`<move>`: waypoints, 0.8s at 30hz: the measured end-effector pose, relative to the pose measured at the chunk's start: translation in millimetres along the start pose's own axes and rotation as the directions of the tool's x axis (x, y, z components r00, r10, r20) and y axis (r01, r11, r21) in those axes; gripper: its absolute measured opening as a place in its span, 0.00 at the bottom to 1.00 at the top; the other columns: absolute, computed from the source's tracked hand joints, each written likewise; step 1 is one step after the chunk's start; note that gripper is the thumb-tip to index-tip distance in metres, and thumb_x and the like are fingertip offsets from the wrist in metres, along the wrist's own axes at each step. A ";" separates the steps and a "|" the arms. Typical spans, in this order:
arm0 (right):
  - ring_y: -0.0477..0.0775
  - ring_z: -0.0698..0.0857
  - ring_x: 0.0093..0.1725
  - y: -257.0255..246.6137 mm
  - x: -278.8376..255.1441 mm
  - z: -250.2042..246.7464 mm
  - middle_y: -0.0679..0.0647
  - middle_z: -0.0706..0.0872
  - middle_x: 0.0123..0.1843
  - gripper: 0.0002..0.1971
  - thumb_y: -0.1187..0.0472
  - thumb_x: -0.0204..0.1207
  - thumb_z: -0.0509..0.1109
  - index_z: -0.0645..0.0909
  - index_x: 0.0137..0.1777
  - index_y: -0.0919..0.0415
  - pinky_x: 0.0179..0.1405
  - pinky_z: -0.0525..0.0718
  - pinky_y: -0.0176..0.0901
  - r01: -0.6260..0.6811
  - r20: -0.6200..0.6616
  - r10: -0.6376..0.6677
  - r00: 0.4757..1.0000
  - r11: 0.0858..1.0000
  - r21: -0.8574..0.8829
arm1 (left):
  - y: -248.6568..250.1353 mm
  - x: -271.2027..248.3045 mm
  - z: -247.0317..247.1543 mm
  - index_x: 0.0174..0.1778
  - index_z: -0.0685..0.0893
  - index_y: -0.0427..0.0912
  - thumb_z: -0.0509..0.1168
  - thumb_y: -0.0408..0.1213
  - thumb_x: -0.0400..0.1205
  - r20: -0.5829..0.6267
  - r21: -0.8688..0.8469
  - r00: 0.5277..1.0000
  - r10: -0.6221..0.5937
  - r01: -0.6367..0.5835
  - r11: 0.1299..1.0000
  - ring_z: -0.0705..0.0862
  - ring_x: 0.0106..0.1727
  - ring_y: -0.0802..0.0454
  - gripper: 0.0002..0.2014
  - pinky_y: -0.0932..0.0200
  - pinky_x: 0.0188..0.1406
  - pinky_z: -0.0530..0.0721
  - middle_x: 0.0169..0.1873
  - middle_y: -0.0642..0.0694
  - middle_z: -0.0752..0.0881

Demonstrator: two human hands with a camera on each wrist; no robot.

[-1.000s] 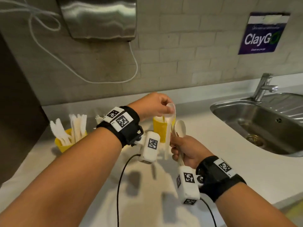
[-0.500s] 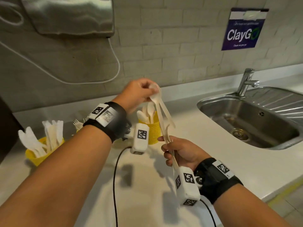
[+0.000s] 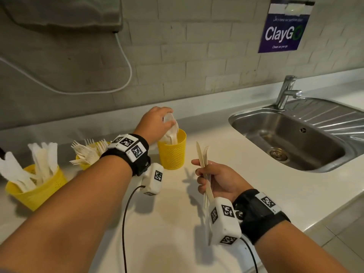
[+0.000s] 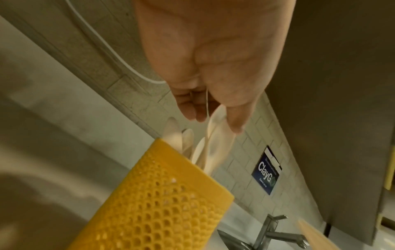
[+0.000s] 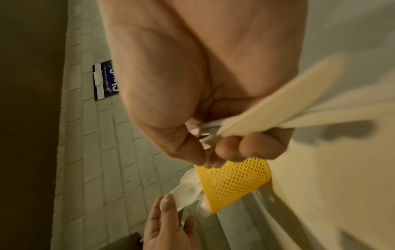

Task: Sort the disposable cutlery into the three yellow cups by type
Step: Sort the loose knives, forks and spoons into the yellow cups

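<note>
The left hand (image 3: 155, 123) pinches the bowl of a white spoon (image 3: 171, 123) between thumb and fingertips (image 4: 192, 111), its handle already down inside the right-most yellow cup (image 3: 172, 152). Other spoons (image 4: 188, 140) stand in that same cup, their bowls above the rim. In the left wrist view the thumb and fingers close on the spoon just above the cup's mesh wall.

The right hand (image 3: 218, 180) is clenched round a knife (image 3: 200, 154) and a fork (image 3: 205, 154), held together and upright, tips up, handles running down past the wrist. In the right wrist view the fingers (image 5: 245, 148) curl tight over the handles; how many pieces sit in the bundle cannot be told for sure. This hand hangs over the counter (image 3: 275, 186), near the spoon cup but apart from it.

Further left, a cup of forks (image 3: 86, 152) stands partly behind the left wrist, and a cup of knives (image 3: 39, 186) stands at the far left. A sink (image 3: 285, 138) with a tap (image 3: 285, 91) lies to the right.
</note>
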State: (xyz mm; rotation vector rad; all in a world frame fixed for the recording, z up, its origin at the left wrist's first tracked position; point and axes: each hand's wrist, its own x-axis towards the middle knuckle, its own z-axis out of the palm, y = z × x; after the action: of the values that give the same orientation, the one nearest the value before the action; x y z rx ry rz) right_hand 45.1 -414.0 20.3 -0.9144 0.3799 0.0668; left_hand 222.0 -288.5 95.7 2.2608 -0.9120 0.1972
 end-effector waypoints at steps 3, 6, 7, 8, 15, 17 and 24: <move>0.50 0.76 0.24 -0.5 0.3 4.6 0.57 0.81 0.34 0.18 0.74 0.70 0.60 0.78 0.60 0.65 0.26 0.75 0.40 0.022 0.050 -0.024 0.998 0.999 0.038 | 2.1 -14.3 -3.6 0.70 0.77 0.44 0.67 0.43 0.80 -0.085 -0.019 0.996 -0.022 0.021 1.000 0.74 0.68 0.45 0.22 0.56 0.67 0.70 0.68 0.42 0.75; 0.52 0.79 0.27 1.5 2.3 14.6 0.58 0.86 0.38 0.21 0.71 0.66 0.64 0.78 0.60 0.64 0.29 0.78 0.42 0.011 0.130 -0.018 0.991 0.999 0.052 | 8.7 -40.5 -3.8 0.67 0.79 0.46 0.65 0.38 0.80 -0.128 -0.205 0.983 -0.132 0.104 0.973 0.80 0.57 0.47 0.18 0.60 0.55 0.75 0.59 0.43 0.80; 0.52 0.80 0.28 2.9 3.2 19.6 0.58 0.87 0.40 0.20 0.70 0.67 0.64 0.78 0.61 0.64 0.29 0.79 0.43 0.000 0.160 -0.006 0.987 0.999 0.040 | 10.4 -51.2 -1.2 0.68 0.78 0.47 0.65 0.38 0.80 -0.085 -0.279 0.978 -0.191 0.160 0.947 0.82 0.54 0.48 0.18 0.60 0.52 0.76 0.56 0.45 0.82; 0.52 0.81 0.28 4.6 4.5 26.0 0.57 0.88 0.41 0.18 0.69 0.68 0.64 0.79 0.60 0.63 0.29 0.80 0.43 -0.012 0.191 0.008 0.982 1.000 0.019 | 10.6 -61.6 1.3 0.69 0.76 0.49 0.65 0.38 0.80 -0.024 -0.355 0.970 -0.241 0.217 0.909 0.83 0.54 0.49 0.20 0.60 0.50 0.78 0.54 0.46 0.83; 0.51 0.83 0.28 29.3 13.3 76.0 0.58 0.88 0.41 0.13 0.69 0.72 0.64 0.77 0.57 0.63 0.28 0.82 0.42 -0.046 0.366 0.088 0.926 0.992 -0.120 | -3.5 -122.0 -21.3 0.72 0.70 0.51 0.68 0.28 0.79 0.172 -0.714 0.938 -0.301 0.329 0.618 0.86 0.38 0.49 0.27 0.55 0.44 0.85 0.39 0.41 0.86; 0.51 0.83 0.29 39.0 14.8 84.9 0.58 0.88 0.40 0.13 0.66 0.72 0.64 0.77 0.57 0.63 0.29 0.83 0.41 -0.058 0.389 0.128 0.912 0.981 -0.186 | -13.5 -132.7 -37.3 0.65 0.73 0.52 0.69 0.30 0.78 0.059 -0.667 0.931 -0.360 0.306 0.680 0.84 0.35 0.51 0.22 0.56 0.41 0.83 0.38 0.41 0.84; 0.45 0.72 0.20 56.7 17.9 116.3 0.58 0.87 0.33 0.04 0.67 0.80 0.64 0.79 0.46 0.61 0.17 0.69 0.32 -0.021 0.294 0.116 0.949 0.951 -0.308 | -60.3 -178.1 -102.2 0.37 0.80 0.47 0.74 0.38 0.74 -0.144 -0.254 0.908 -0.394 0.350 0.902 0.79 0.37 0.53 0.07 0.57 0.41 0.77 0.35 0.49 0.80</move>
State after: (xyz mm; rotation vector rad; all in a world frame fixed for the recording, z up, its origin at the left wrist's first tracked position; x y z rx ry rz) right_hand 83.5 -290.0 34.8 -1.1730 0.1087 0.3370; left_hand 140.5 -91.7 74.3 2.1138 -0.3646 0.1288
